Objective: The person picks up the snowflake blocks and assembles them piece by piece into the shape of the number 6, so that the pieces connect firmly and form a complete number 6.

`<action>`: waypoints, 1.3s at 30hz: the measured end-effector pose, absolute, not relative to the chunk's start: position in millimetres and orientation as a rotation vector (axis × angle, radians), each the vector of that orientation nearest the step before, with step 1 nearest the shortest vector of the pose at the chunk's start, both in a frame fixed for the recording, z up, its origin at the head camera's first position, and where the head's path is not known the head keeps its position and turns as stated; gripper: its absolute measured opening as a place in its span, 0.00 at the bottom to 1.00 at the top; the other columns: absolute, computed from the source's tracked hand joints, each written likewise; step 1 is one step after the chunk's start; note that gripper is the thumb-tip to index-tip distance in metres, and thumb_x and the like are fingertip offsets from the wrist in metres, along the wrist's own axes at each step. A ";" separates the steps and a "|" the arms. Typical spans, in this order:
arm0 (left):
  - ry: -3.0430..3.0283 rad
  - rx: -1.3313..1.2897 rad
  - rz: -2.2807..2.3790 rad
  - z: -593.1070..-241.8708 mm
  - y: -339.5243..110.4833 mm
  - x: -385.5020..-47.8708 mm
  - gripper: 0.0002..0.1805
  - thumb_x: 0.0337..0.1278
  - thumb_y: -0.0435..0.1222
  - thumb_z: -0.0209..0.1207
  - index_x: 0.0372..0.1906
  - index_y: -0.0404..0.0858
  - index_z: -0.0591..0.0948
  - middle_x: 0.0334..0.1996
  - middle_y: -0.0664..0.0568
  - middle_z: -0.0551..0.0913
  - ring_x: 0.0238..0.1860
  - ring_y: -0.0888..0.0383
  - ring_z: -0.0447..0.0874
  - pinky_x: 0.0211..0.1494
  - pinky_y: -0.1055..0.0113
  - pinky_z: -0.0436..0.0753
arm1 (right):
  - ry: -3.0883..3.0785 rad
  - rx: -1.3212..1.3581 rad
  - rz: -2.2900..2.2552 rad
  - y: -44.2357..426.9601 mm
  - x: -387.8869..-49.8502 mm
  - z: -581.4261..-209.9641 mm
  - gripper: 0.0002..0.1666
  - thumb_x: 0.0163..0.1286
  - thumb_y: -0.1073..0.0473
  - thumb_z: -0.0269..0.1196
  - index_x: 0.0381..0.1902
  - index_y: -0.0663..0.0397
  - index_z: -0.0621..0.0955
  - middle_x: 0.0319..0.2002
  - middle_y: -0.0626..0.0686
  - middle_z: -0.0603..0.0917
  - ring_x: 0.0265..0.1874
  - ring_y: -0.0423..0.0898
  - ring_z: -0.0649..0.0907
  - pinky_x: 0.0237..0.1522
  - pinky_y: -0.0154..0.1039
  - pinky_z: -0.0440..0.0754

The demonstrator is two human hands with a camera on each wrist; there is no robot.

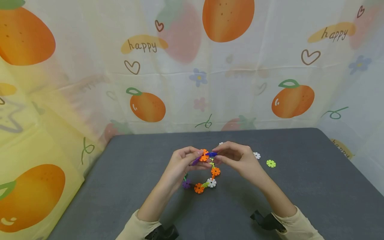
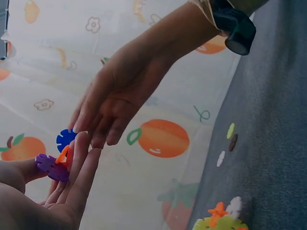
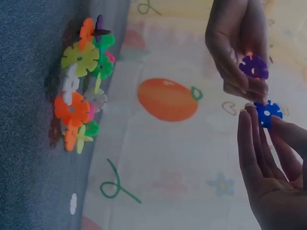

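Pinching joined purple disc [image 2: 49, 166] and orange disc [image 1: 204, 155] in left hand [image 1: 183, 162], gripping blue disc [image 3: 274, 110] between thumb and fingers of right hand [image 1: 241, 159], holding it close beside the orange, above linked discs [image 1: 199, 188] on grey table [image 1: 135, 166]!

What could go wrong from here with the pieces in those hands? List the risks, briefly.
Slipping: the right hand pinches the small blue piece near its edge, so it might pop out and drop.
Working loose: the orange piece sits between the purple piece and the blue one, so a hard push could perhaps dislodge it.
Disturbance: the hands are above the linked pieces on the table, so something dropped might knock them.
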State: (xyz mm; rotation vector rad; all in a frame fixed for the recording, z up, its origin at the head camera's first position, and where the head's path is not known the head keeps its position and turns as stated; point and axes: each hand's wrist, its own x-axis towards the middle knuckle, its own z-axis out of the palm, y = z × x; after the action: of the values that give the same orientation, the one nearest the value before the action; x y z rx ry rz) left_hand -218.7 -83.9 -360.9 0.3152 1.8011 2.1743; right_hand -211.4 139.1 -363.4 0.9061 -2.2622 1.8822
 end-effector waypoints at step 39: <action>2.081 0.484 1.581 -438.8 -117.7 -279.1 0.36 0.55 0.33 0.67 0.68 0.35 0.65 0.35 0.52 0.82 0.35 0.60 0.86 0.41 0.66 0.83 | -2.196 0.247 2.438 161.6 -254.8 -419.4 0.18 0.74 0.55 0.58 0.52 0.62 0.67 0.38 0.53 0.89 0.43 0.49 0.89 0.56 0.43 0.83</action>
State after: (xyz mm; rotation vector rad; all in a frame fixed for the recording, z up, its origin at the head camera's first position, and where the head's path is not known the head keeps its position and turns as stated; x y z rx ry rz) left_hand -279.1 -117.7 -438.8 0.4843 2.0813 1.5811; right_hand -254.8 161.6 -419.4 0.2470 -2.1964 2.4379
